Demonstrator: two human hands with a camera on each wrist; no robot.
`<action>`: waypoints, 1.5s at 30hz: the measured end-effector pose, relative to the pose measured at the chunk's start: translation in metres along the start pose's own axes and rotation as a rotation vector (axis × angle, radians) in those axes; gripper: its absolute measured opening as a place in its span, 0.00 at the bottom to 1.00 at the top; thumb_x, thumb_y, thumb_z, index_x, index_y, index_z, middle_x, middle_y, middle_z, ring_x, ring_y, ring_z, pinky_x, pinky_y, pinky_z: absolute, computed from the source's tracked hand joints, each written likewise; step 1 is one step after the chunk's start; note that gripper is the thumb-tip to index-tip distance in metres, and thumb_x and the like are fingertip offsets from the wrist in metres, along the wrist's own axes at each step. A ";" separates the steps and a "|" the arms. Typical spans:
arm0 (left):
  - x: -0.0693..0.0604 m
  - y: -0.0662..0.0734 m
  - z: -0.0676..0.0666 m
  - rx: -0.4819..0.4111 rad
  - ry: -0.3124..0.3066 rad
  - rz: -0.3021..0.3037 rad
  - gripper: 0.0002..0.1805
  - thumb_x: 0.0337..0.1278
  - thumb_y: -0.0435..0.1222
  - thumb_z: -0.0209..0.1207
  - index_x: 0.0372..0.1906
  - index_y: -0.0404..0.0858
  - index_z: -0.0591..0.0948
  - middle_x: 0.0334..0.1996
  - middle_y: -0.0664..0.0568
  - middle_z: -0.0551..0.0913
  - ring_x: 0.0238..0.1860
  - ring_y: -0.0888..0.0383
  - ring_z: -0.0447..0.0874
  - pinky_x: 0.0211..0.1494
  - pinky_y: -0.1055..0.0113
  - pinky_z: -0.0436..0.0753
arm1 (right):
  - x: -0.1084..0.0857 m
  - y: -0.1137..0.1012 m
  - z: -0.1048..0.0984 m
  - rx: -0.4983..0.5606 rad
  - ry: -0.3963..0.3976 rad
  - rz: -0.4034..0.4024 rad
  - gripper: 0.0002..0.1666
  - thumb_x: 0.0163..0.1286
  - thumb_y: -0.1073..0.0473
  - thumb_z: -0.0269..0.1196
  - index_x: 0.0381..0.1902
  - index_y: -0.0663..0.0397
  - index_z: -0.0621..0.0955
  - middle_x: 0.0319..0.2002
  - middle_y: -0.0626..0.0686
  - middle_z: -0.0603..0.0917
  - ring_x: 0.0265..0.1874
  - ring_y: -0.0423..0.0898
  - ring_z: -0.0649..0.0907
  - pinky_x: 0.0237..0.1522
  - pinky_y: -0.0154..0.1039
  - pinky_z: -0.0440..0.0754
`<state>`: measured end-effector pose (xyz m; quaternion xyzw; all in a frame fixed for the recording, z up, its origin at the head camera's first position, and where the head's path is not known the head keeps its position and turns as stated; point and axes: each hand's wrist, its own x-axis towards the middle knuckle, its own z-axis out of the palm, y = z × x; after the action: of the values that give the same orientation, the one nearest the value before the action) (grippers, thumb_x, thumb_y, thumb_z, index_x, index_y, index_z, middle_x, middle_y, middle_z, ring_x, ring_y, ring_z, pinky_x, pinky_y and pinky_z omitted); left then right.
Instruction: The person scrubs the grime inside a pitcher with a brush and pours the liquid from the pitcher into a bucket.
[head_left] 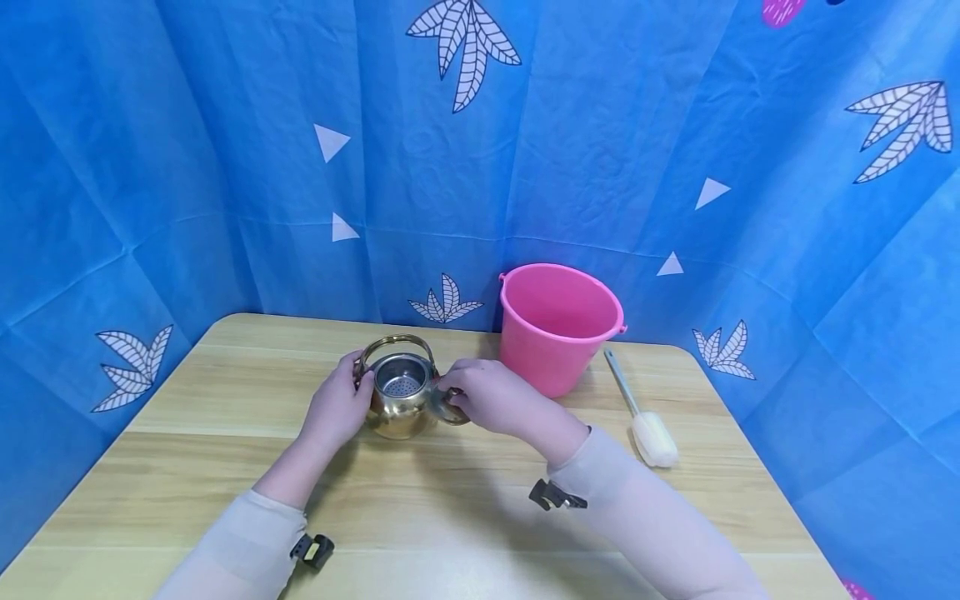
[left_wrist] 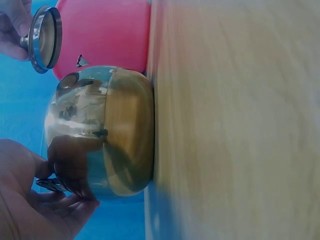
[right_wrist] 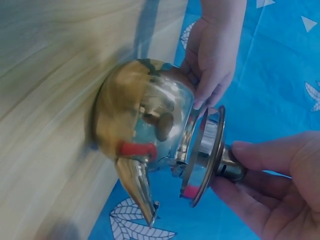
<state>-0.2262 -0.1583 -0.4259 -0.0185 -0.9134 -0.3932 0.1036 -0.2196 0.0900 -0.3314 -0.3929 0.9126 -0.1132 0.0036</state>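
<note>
A shiny gold teapot (head_left: 399, 417) stands upright on the wooden table, its top uncovered and a perforated strainer (head_left: 401, 385) showing inside. My left hand (head_left: 341, 400) holds the pot at its left side, thumb and fingers about the base of the raised handle (head_left: 401, 338). Between thumb and fingers, my right hand (head_left: 487, 396) pinches the knob of the round metal lid (head_left: 448, 407), which is tilted on edge just right of the opening. In the right wrist view, the lid (right_wrist: 207, 155) is off the pot, and the spout (right_wrist: 136, 187) points away from my left hand.
Behind my right hand stands a pink bucket (head_left: 543, 358). A white-headed brush (head_left: 655, 439) with a long pale handle lies to its right. Blue patterned cloth (head_left: 285, 183) hangs around the back and sides of the wooden table (head_left: 420, 533).
</note>
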 end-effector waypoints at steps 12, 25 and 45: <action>0.000 -0.003 0.001 -0.001 0.004 -0.006 0.29 0.76 0.38 0.47 0.73 0.27 0.62 0.62 0.28 0.74 0.62 0.32 0.74 0.64 0.38 0.72 | -0.006 0.006 0.001 0.005 -0.015 0.005 0.12 0.65 0.68 0.67 0.43 0.48 0.88 0.36 0.44 0.84 0.36 0.39 0.80 0.42 0.30 0.81; -0.002 0.000 0.001 -0.002 -0.005 -0.012 0.29 0.76 0.38 0.47 0.73 0.27 0.61 0.64 0.28 0.73 0.63 0.31 0.72 0.65 0.37 0.71 | -0.020 0.017 0.005 0.010 -0.036 0.029 0.10 0.64 0.68 0.68 0.39 0.48 0.88 0.34 0.44 0.83 0.36 0.39 0.80 0.42 0.31 0.82; 0.000 0.001 0.001 0.010 0.001 -0.009 0.29 0.76 0.38 0.47 0.73 0.27 0.60 0.62 0.28 0.75 0.61 0.32 0.75 0.62 0.38 0.73 | -0.037 0.032 0.004 0.003 -0.065 0.053 0.08 0.63 0.67 0.70 0.35 0.48 0.87 0.30 0.41 0.81 0.32 0.38 0.79 0.39 0.31 0.81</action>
<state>-0.2264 -0.1569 -0.4261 -0.0136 -0.9154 -0.3890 0.1024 -0.2160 0.1372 -0.3450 -0.3722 0.9218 -0.1017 0.0367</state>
